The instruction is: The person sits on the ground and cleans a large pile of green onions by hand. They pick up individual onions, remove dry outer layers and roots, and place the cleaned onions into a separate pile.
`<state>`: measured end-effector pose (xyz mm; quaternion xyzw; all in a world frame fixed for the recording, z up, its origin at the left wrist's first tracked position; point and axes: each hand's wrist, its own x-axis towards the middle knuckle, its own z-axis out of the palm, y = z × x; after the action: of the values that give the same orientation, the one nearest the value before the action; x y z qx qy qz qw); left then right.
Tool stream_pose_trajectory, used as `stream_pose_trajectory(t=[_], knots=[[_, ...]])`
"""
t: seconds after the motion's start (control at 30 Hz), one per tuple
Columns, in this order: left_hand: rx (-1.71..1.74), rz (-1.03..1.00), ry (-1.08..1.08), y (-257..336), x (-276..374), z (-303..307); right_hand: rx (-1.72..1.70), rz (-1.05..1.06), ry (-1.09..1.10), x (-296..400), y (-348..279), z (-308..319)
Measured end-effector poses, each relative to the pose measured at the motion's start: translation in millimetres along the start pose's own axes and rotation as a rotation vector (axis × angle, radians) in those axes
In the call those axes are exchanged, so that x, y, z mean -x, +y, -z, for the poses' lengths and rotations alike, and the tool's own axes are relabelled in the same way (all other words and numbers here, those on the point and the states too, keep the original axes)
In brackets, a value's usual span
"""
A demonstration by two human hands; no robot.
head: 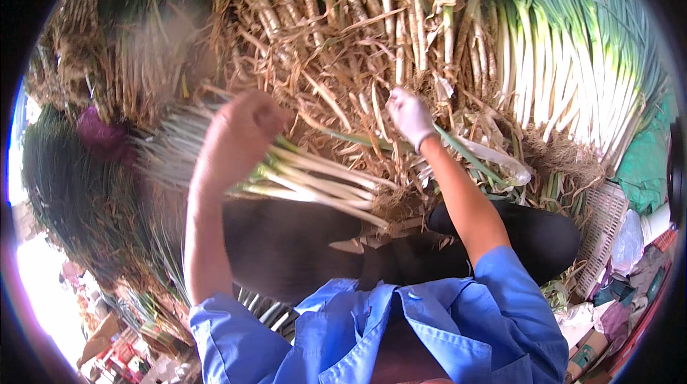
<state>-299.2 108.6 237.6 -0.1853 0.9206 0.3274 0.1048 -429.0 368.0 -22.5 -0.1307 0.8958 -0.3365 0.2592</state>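
Note:
My left hand [255, 115], bare and blurred, is raised over the leafy part of a bunch of peeled green onions [316, 177]. That bunch lies across my lap, its roots pointing right; whether the hand touches it cannot be told. My right hand [410, 115], in a thin whitish glove, is over the dry husks [327, 105] at the roots of a row of unpeeled green onions [413, 35]. Its fingers are curled, and whether they grip a stalk is hidden. A long green leaf [472, 158] lies beside the right wrist.
A large pile of clean green onions [563, 62] stands at the right, beside a green sheet [647, 153] and a plastic crate [604, 233]. More unpeeled onions [70, 185] are heaped at the left, near a purple bundle [104, 134].

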Motion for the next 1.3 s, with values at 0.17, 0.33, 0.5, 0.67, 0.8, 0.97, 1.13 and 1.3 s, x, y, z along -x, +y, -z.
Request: stream_pose_trajectory(t=[0.17,0.33,0.5,0.67,0.8,0.97,1.13,1.3], knots=[[-0.164,-0.186,-0.133,38,-24,-28,0.157,-0.233,0.383,-102,30,55],[-0.164,-0.175,-0.160,57,-36,-24,0.212,-0.297,0.277,-134,22,47],[-0.214,-0.167,-0.230,57,-46,-30,-0.439,-0.300,-0.056,-130,8,70],[-0.189,-0.138,-0.245,44,-54,-35,-0.741,-0.132,-0.030,-69,-32,110],[-0.211,-0.220,-0.205,53,-59,-45,-0.580,-0.058,0.132,-76,8,145],[0.062,-0.165,-0.101,39,-91,-58,-0.891,0.002,-0.053,74,-110,187],[0.878,-0.103,-0.139,41,-133,-83,-0.907,0.030,-0.143,198,-126,172],[1.360,0.121,-0.273,99,-129,-101,-0.784,0.018,-0.238,283,-122,176]])
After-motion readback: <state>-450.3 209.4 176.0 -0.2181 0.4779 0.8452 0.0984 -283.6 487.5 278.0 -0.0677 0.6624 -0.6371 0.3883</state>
